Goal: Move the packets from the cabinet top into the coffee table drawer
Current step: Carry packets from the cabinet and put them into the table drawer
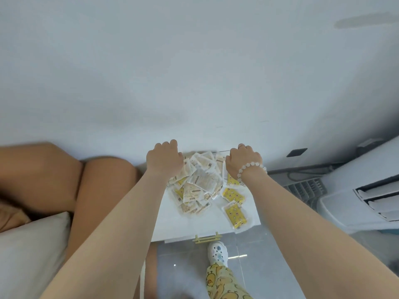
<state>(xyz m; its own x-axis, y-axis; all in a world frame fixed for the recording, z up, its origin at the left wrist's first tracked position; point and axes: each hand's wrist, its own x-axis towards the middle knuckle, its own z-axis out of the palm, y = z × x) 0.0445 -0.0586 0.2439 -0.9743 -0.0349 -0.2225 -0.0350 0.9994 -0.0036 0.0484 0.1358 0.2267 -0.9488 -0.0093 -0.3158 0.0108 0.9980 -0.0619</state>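
Packets (197, 186) are sitting in a loose heap on the white cabinet top (207, 225), pushed up toward the wall (194, 72), with a couple of yellow ones (234, 196) lying apart on the right side, and the person is reaching in with both arms to gather them. Left hand (165, 160) is coming down over the far left edge of the heap and right hand (243, 162), the one wearing a bead bracelet (250, 169), is doing the same on the far right, so they're bracketing the pile from behind. Fingers on both hands are curling down and away from view, knuckles up, tips apparently touching the back of the heap, but I honestly can't tell whether they're actually gripping any packets or just hooking behind them. If I were doing it, I'd be raking the whole lot forward into one tight bunch and squeezing from both sides before lifting, since those slippery plastic sleeves are probably going to slide off each other. Worth sweeping in the stray yellow ones too, or it's a second trip to the drawer.
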